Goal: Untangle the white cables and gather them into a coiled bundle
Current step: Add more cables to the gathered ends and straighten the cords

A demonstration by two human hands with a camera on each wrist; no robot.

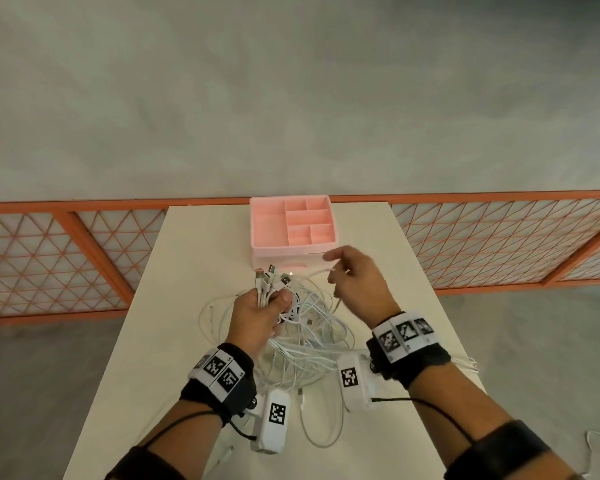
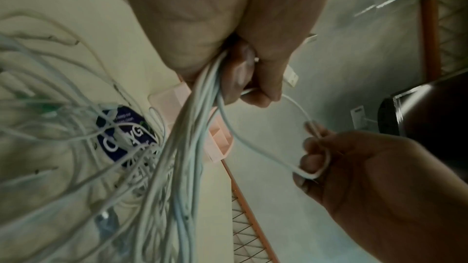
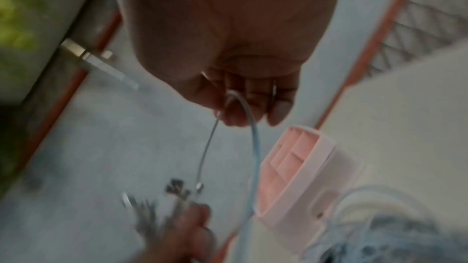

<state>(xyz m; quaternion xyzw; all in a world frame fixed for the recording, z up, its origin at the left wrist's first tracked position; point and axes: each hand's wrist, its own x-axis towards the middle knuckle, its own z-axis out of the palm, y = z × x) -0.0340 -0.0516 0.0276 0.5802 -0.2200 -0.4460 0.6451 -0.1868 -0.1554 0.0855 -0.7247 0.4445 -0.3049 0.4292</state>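
A tangle of white cables (image 1: 309, 334) lies on the cream table (image 1: 194, 258) between my wrists. My left hand (image 1: 264, 306) grips a bunch of cable ends, and their USB plugs (image 1: 271, 277) stick up above the fist. In the left wrist view the gathered white cables (image 2: 192, 127) run down from the left hand (image 2: 243, 75). My right hand (image 1: 347, 271) is raised in front of the pink box and pinches one white cable (image 1: 317, 270) that leads back to the bunch. The right wrist view shows that single cable (image 3: 253, 147) looping down from my right hand (image 3: 243, 105).
A pink compartment box (image 1: 293, 223) stands at the table's far edge, just behind my hands. An orange lattice railing (image 1: 84, 251) runs behind the table. A blue label (image 2: 126, 133) lies under the tangle. Loose cable loops (image 1: 312, 431) reach the near table edge.
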